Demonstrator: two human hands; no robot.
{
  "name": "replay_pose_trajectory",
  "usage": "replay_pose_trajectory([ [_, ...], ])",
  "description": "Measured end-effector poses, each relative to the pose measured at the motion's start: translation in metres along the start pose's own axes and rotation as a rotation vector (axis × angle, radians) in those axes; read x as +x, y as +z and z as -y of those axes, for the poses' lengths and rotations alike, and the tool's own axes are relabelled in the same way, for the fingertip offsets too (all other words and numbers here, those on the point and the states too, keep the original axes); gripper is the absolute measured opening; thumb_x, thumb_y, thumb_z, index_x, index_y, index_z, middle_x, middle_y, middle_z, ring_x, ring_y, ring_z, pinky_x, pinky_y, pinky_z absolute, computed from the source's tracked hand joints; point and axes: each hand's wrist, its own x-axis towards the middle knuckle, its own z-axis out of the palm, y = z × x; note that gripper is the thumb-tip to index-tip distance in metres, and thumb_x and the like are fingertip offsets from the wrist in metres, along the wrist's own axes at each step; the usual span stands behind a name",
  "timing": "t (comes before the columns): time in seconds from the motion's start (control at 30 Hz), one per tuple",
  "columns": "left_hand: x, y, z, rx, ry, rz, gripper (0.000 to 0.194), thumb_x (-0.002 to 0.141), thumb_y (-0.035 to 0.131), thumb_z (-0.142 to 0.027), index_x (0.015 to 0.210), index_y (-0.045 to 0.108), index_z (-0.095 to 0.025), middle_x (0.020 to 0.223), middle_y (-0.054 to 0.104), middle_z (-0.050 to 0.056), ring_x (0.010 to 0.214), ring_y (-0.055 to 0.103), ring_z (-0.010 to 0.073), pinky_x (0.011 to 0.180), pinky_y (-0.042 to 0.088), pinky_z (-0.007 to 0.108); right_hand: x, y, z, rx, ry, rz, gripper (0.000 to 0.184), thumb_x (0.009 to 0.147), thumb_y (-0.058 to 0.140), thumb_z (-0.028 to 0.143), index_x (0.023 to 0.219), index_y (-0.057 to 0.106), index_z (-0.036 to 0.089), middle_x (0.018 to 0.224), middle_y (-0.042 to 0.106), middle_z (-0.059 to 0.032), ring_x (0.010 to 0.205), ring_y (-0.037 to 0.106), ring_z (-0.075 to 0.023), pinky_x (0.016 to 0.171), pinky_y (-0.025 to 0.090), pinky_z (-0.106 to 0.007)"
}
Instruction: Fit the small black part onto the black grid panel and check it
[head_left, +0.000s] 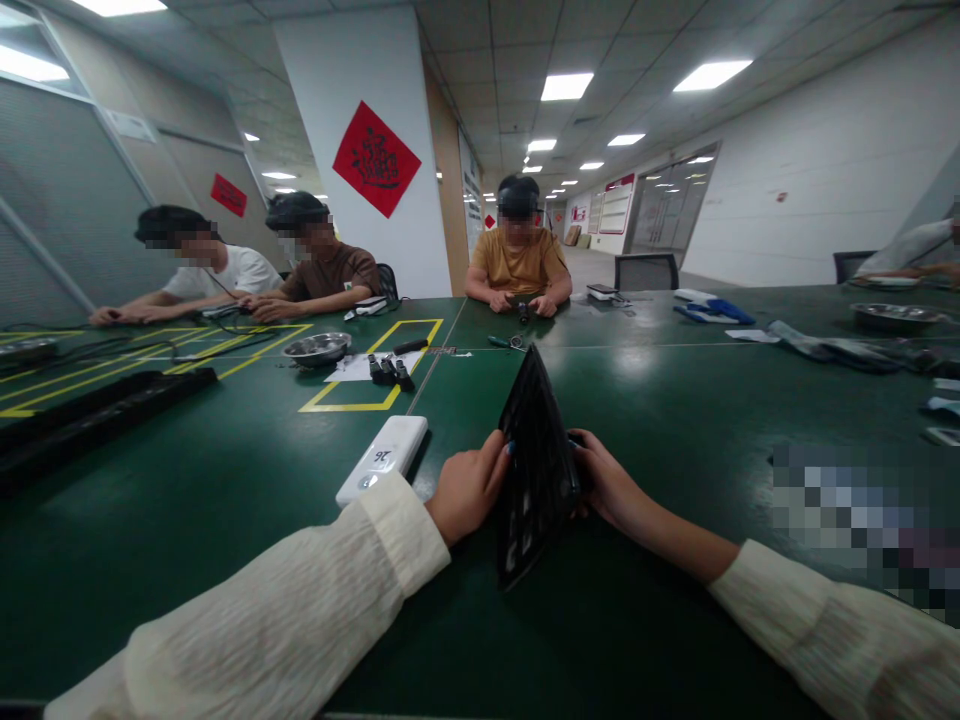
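Note:
A flat black panel with rows of small cut-outs (pixel 534 470) stands on edge on the green table (pixel 645 420), tilted away from me. My left hand (pixel 469 490) is closed on its left side, fingertips curled over the face. My right hand (pixel 609 485) grips the right side from behind, fingers partly hidden by the panel. Both arms wear cream sleeves. A white power bank (pixel 382 458) with a handwritten label lies just left of my left hand.
A yellow taped rectangle (pixel 375 370) holds black parts on paper beside a metal bowl (pixel 316 348). A long black tray (pixel 97 415) lies at left. Three people sit across the table. Blue gloves (pixel 712 312), another bowl (pixel 896 318) and cloth lie at right.

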Motion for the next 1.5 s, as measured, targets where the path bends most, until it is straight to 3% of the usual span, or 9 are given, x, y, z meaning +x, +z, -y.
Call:
replay_pose_trajectory([
  [0.27, -0.001, 0.001, 0.001, 0.055, 0.021, 0.005, 0.032, 0.096, 0.020, -0.035, 0.107, 0.045, -0.019, 0.078, 0.065, 0.005, 0.075, 0.063, 0.0205, 0.064, 0.037, 0.028, -0.002, 0.003, 0.005, 0.014, 0.016, -0.014, 0.045, 0.081, 0.045, 0.040, 0.120, 0.033, 0.021, 0.060, 0.058, 0.0047, 0.038, 0.055, -0.0131, 0.032, 0.034, -0.019],
  [0.5, 0.002, 0.001, 0.003, -0.010, 0.033, 0.023, 0.042, 0.096, 0.013, -0.039, 0.089, 0.050, -0.021, 0.076, 0.065, 0.004, 0.073, 0.063, 0.0193, 0.062, 0.037, 0.026, 0.003, -0.001, -0.004, 0.021, 0.002, 0.003, 0.045, 0.083, 0.045, 0.041, 0.122, 0.033, 0.022, 0.062, 0.058, 0.0042, 0.038, 0.055, -0.0129, 0.032, 0.035, -0.020],
  [0.67, 0.000, -0.002, 0.000, 0.013, 0.039, 0.011, 0.035, 0.095, 0.020, -0.035, 0.089, 0.052, -0.020, 0.080, 0.066, 0.005, 0.076, 0.063, 0.0201, 0.063, 0.037, 0.027, 0.003, -0.002, -0.004, 0.025, -0.003, 0.003, 0.044, 0.082, 0.046, 0.041, 0.121, 0.034, 0.022, 0.062, 0.058, 0.0045, 0.038, 0.055, -0.0129, 0.031, 0.034, -0.019],
  [0.8, 0.000, -0.002, 0.000, -0.024, 0.038, 0.024, 0.040, 0.096, 0.017, -0.036, 0.082, 0.052, -0.020, 0.077, 0.065, 0.004, 0.073, 0.062, 0.0191, 0.062, 0.036, 0.026, 0.001, 0.001, 0.000, 0.019, -0.001, 0.002, 0.045, 0.082, 0.045, 0.043, 0.120, 0.033, 0.022, 0.059, 0.057, 0.0048, 0.038, 0.054, -0.0132, 0.032, 0.034, -0.019],
  [1.03, 0.000, 0.001, 0.000, -0.057, -0.043, -0.040, 0.030, 0.097, 0.020, -0.037, 0.108, 0.043, -0.021, 0.071, 0.062, 0.002, 0.067, 0.062, 0.0184, 0.058, 0.033, 0.025, 0.001, 0.002, 0.001, 0.015, 0.019, -0.010, 0.044, 0.082, 0.044, 0.041, 0.119, 0.033, 0.022, 0.060, 0.058, 0.0044, 0.037, 0.055, -0.0135, 0.031, 0.035, -0.020],
  [1.5, 0.000, 0.002, 0.001, -0.045, 0.010, -0.031, 0.032, 0.094, 0.022, -0.036, 0.088, 0.050, -0.020, 0.072, 0.062, 0.003, 0.070, 0.061, 0.0190, 0.060, 0.035, 0.026, 0.002, 0.001, -0.001, 0.030, 0.002, -0.016, 0.042, 0.081, 0.046, 0.041, 0.117, 0.035, 0.022, 0.060, 0.056, 0.0055, 0.037, 0.054, -0.0123, 0.030, 0.035, -0.019],
])
